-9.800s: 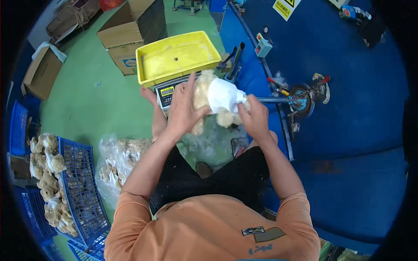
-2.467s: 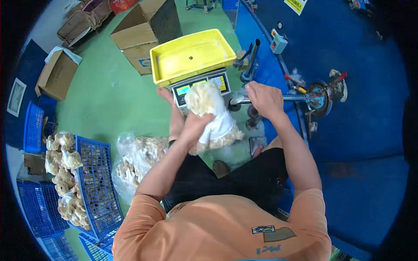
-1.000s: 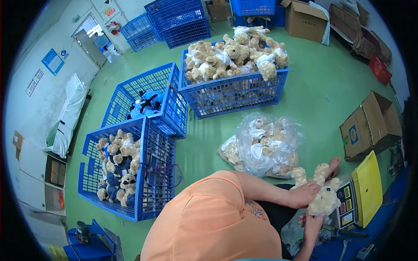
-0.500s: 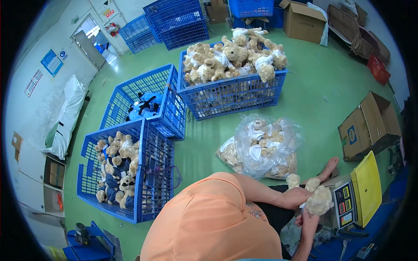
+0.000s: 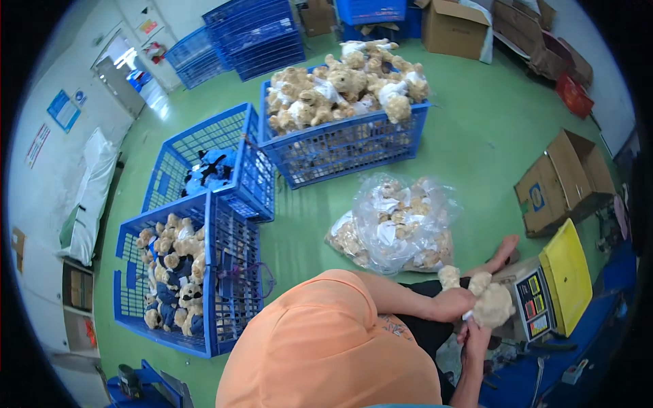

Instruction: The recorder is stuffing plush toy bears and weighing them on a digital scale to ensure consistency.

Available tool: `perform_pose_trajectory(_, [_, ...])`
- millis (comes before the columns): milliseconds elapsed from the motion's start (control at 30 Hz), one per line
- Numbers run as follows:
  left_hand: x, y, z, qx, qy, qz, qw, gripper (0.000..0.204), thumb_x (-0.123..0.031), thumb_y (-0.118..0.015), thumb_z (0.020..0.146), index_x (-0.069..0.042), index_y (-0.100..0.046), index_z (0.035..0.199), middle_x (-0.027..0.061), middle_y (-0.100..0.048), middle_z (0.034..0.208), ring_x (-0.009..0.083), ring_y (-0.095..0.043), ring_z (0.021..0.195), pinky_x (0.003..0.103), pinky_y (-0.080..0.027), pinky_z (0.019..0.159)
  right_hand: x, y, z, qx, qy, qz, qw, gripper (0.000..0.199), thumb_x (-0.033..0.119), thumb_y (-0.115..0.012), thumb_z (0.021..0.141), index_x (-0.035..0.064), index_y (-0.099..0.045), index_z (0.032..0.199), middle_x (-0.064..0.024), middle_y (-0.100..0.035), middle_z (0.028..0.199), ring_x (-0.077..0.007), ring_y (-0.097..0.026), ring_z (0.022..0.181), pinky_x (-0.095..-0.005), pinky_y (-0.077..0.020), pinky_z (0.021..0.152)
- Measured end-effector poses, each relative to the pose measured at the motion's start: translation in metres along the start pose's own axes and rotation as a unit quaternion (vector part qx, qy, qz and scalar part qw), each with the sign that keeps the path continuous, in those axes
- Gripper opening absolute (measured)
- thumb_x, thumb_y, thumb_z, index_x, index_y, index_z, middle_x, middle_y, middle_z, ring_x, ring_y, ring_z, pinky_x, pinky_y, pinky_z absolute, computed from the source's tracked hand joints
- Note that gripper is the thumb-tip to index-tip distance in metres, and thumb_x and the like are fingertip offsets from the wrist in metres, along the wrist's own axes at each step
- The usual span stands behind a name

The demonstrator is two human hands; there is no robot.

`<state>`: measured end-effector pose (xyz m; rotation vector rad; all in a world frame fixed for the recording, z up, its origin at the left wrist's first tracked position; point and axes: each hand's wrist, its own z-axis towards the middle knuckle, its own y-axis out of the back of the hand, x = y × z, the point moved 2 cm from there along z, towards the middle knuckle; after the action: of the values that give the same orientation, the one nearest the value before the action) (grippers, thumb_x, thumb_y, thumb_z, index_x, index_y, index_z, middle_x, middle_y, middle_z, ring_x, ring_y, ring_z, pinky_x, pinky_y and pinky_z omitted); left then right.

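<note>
A cream curly plush toy (image 5: 492,307) is held over my lap, beside a digital scale. My left hand (image 5: 454,304) is closed round its body from the left. Below it, my right hand (image 5: 475,334) comes up with its fingers pinched at the toy's lower edge, close to a small bit of white fabric. Exactly what those fingertips grip is hidden. On the floor ahead, a clear plastic bag (image 5: 442,216) bulges with similar cream toys in white cloth.
The scale (image 5: 532,301) with a yellow tray (image 5: 570,279) stands at my right. An open carton (image 5: 544,197) lies beyond it. Blue crates stand ahead and left: a heaped crate (image 5: 347,153), a crate with blue items (image 5: 248,170), and a crate of plush toys (image 5: 235,292).
The whole view has shifted slightly, so the surroundings sit further left. Both hands stay on the same plush toy, with only slight motion.
</note>
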<state>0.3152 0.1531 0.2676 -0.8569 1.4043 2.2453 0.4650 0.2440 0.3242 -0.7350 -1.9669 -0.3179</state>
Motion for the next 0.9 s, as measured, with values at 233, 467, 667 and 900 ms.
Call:
perform_pose_trajectory(233, [0.031, 0.034, -0.001, -0.066, 0.154, -0.092, 0.981, 0.032, -0.022, -0.067, 0.079, -0.004, -0.063, 0.106, 0.0176, -0.068, 0.096, 0.0377, -0.065, 0.085, 0.045, -0.051, 0.073, 0.071, -0.012, 0.004, -0.045, 0.297, -0.425, 0.854, 0.023, 0.013, -0.051, 0.1, -0.0008, -0.059, 0.116, -0.0101, -0.068, 0.078, -0.0182, -0.062, 0.068, -0.0315, -0.0505, 0.062])
perform_pose_trajectory(467, [0.127, 0.195, 0.016, -0.297, 0.292, -0.154, 0.896, 0.045, -0.027, -0.07, 0.085, 0.005, -0.063, 0.116, 0.0185, -0.07, 0.101, 0.0285, -0.067, 0.086, 0.038, -0.056, 0.076, 0.079, -0.015, -0.006, -0.164, 0.156, -0.234, 0.946, 0.035, 0.012, -0.051, 0.1, -0.0002, -0.055, 0.132, -0.0146, -0.07, 0.101, -0.0203, -0.064, 0.078, -0.0346, -0.0525, 0.068])
perform_pose_trajectory(667, [0.214, 0.44, 0.07, -0.545, 0.169, -0.35, 0.743, 0.054, -0.043, -0.054, 0.099, 0.005, -0.06, 0.122, 0.019, -0.064, 0.117, 0.0251, -0.064, 0.102, 0.036, -0.053, 0.087, 0.011, 0.032, 0.005, -0.071, 0.067, -0.294, 0.951, 0.037, 0.012, -0.054, 0.098, 0.0002, -0.053, 0.134, -0.0154, -0.067, 0.11, -0.0205, -0.065, 0.082, -0.0339, -0.0528, 0.07])
perform_pose_trajectory(900, [0.218, 0.36, 0.101, -0.256, 0.263, -0.174, 0.914, 0.035, -0.033, -0.054, 0.092, -0.006, -0.065, 0.071, 0.0029, -0.062, 0.069, 0.0139, -0.054, 0.065, 0.028, -0.044, 0.064, -0.01, 0.023, 0.012, -0.04, 0.036, -0.292, 0.955, 0.038, 0.012, -0.058, 0.097, -0.0003, -0.054, 0.133, -0.0141, -0.068, 0.108, -0.0223, -0.066, 0.085, -0.0344, -0.0525, 0.073])
